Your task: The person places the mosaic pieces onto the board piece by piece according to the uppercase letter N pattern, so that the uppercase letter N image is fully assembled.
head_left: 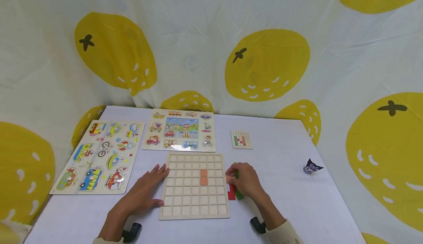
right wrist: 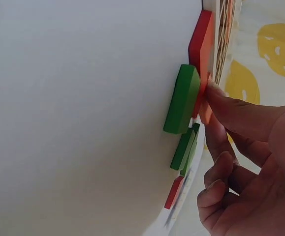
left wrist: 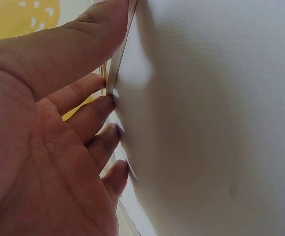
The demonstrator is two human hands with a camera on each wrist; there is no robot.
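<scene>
Two orange squares (head_left: pixel 203 177) sit in the wooden grid board (head_left: pixel 186 190); the left hand (head_left: pixel 144 189) touches its edge, fingers (left wrist: pixel 90 119) spread; the right hand (head_left: pixel 246 179) pinches another orange piece (right wrist: pixel 205 115) beside the board.

White table (head_left: pixel 277 143) bearing flat things: grid board (head_left: pixel 186 200) lying centrally, vehicle puzzle board (head_left: pixel 99 157) at left, second puzzle board (head_left: pixel 180 130) behind, small patterned card (head_left: pixel 241 140) rightward; red pieces (head_left: pixel 231 195), green pieces (head_left: pixel 239 195) lying beside grid; dark-and-purple object (head_left: pixel 312 167) sitting far right.

Matt, wood-look grid board (head_left: pixel 195 190), smooth green block (right wrist: pixel 181 101), glossy film-wrapped puzzle board (head_left: pixel 99 158), creased cloth backdrop (head_left: pixel 190 34)
</scene>
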